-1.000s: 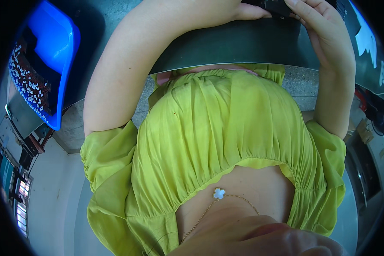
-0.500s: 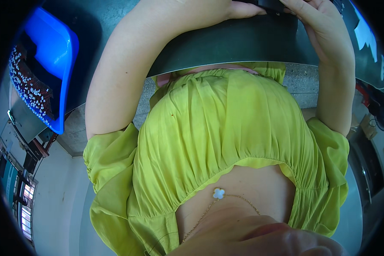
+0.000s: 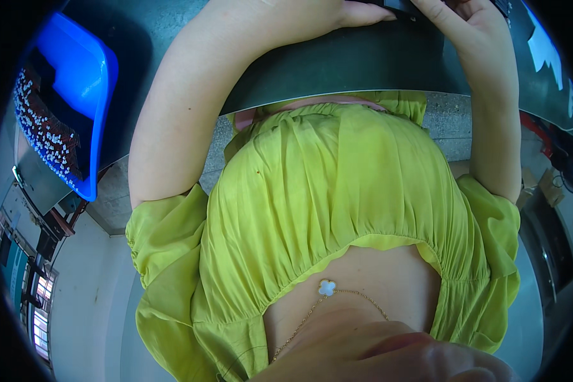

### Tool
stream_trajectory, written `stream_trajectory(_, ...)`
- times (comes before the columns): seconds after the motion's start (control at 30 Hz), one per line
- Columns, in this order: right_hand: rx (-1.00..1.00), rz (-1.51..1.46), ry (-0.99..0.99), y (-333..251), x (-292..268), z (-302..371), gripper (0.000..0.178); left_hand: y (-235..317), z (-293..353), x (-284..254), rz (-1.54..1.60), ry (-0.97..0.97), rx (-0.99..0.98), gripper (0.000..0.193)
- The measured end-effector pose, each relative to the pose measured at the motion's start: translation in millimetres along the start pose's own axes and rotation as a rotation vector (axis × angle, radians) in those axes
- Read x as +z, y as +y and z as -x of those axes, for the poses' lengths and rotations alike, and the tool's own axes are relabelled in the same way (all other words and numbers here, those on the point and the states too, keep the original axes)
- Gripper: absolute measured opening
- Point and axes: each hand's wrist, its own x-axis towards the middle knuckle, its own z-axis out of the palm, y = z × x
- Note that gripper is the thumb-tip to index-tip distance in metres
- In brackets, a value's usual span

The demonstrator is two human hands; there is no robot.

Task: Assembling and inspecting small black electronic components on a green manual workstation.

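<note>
My left hand (image 3: 328, 14) reaches over the dark green tabletop (image 3: 356, 67) at the upper edge of the picture. Its thumb lies stretched along a small black piece (image 3: 401, 7), and its other fingers are cut off from view. On the right of that piece, my right hand (image 3: 468, 24) is closed, fingers curled, with a fingertip against it. Both hands appear to grip the piece between them. Its upper part is outside the picture, so its exact kind is not clear.
A blue plastic bin (image 3: 99, 83) stands at the left, with many small white-and-dark parts (image 3: 48, 137) in it. Torn white paper (image 3: 544, 51) lies at the far right of the table. The table's curved front edge runs close to my body.
My right hand and forearm have shifted slightly left and up. The black piece has moved a little upward, out of the picture. My left hand stays nearly in place.
</note>
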Motion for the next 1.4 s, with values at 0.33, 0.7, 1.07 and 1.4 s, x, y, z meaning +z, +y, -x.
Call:
stream_trajectory(0.33, -0.184, -0.024, -0.041, -5.3, 9.2, 9.1, 0.018, -6.6, 0.0, 14.7, 0.128, 0.085, -0.023, 0.034)
stream_trajectory(0.7, -0.524, 0.516, -0.009, 3.5, -6.6, 4.4, 0.022, -4.4, -1.5, 8.7, 0.104, 0.021, -0.048, 0.031)
stream_trajectory(1.07, -0.689, 0.521, 0.128, 16.1, -10.0, 4.6, 0.023, -6.3, 5.4, 11.6, 0.132, 0.037, -0.053, 0.031)
stream_trajectory(1.4, -0.508, 0.423, 0.513, 77.2, -144.4, -4.9, 0.021, -5.5, -2.5, 9.8, 0.298, 0.135, -0.230, 0.036)
